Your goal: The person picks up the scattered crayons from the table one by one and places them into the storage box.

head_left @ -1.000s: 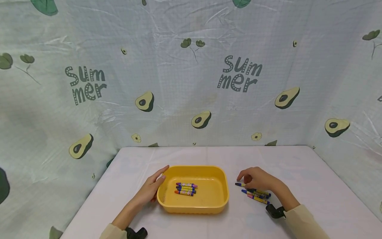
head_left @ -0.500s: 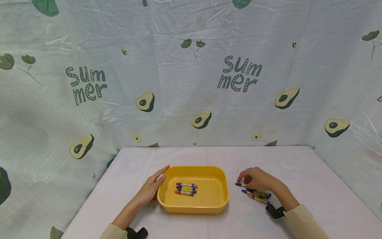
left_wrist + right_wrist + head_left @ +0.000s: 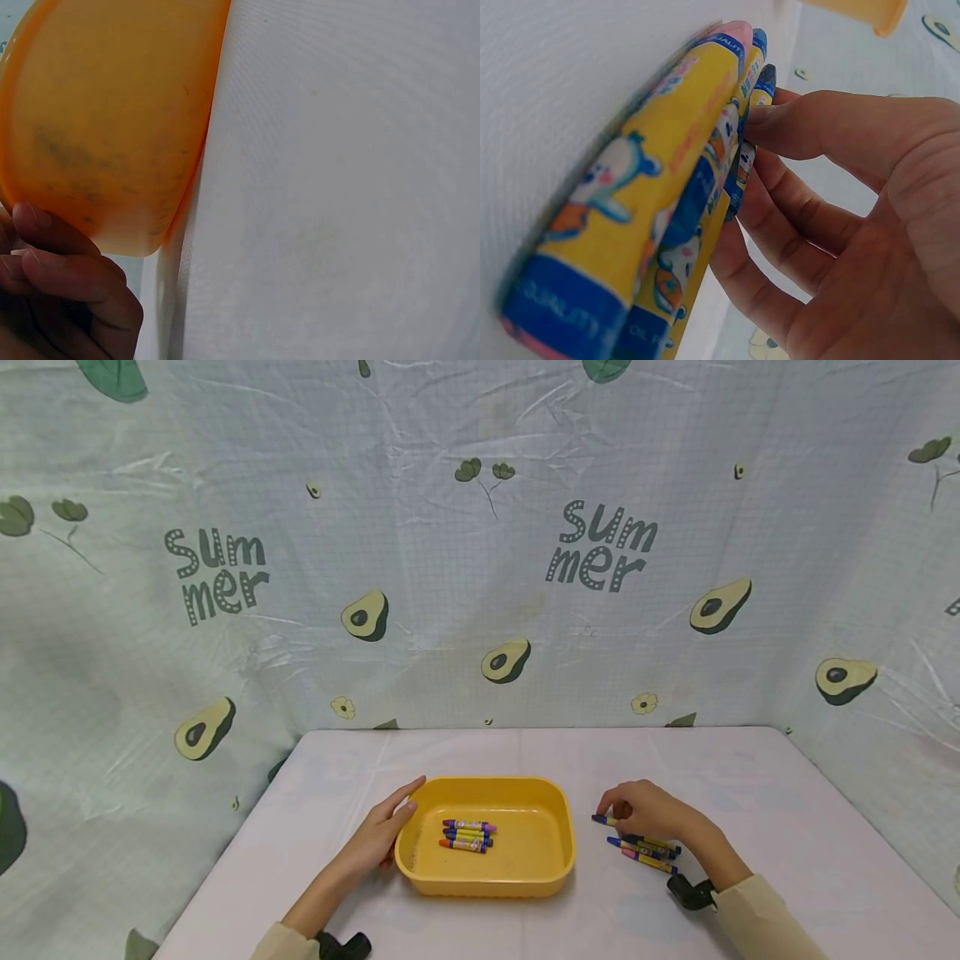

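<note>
A shallow yellow plastic tray (image 3: pixel 525 888) stands mid-table. My left hand (image 3: pixel 375 837) holds its left side, thumb at the rim and index finger along the far left corner. Curled fingers (image 3: pixel 75 270) show against the tray's outer wall in the left wrist view. To the right of the tray, my right hand (image 3: pixel 654 808) pinches a dark-tipped oil pastel crayon (image 3: pixel 603 819) between thumb and fingers, covering much of it. Just below that hand lie several yellow-wrapped crayons (image 3: pixel 651 860); a pink-tipped crayon (image 3: pixel 645 180) is nearest in the right wrist view.
Several crayons (image 3: pixel 467 845) lie side by side in the tray, with orange, blue and purple tips. A pale cloth covers the table (image 3: pixel 465 935). Behind it hangs a printed curtain (image 3: pixel 450 568) with avocados and lettering.
The dark-tipped crayon's left end has risen slightly and shifted in the right fingers. The left hand, the tray and the other crayons stay where they were.
</note>
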`<state>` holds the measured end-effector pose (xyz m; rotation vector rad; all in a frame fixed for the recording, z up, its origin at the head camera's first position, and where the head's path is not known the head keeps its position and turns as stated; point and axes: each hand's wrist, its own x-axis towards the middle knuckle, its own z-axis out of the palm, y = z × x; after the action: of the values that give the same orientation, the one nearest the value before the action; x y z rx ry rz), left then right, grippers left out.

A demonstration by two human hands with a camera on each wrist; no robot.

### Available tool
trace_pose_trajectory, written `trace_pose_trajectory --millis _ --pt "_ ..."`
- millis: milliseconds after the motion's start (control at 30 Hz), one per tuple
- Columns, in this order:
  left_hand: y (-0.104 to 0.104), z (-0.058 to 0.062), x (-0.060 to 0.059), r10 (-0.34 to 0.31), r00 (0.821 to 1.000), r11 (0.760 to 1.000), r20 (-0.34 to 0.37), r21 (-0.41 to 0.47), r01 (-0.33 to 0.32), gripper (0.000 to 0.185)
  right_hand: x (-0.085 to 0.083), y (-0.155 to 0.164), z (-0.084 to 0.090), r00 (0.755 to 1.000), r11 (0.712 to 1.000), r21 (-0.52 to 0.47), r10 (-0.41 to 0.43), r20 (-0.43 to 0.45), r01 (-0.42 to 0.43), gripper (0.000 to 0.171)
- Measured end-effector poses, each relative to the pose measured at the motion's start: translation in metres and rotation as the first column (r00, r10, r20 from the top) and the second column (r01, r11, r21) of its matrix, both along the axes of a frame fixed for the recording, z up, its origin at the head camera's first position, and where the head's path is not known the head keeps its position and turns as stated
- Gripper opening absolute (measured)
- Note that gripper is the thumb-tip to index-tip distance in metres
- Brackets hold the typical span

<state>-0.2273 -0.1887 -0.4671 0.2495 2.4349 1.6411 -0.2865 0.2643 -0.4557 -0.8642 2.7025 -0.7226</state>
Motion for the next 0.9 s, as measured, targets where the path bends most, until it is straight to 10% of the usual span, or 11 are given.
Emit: trace_pose_trajectory --millis 900 --pt "0.0013 0.0009 0.0001 0.007 1.000 1.000 -0.003 0.005 -0.007 0.054 -0.0017 0.0026 0.0026 0.999 1.000 0.011 -0.016 -0.034 0.016 0.022"
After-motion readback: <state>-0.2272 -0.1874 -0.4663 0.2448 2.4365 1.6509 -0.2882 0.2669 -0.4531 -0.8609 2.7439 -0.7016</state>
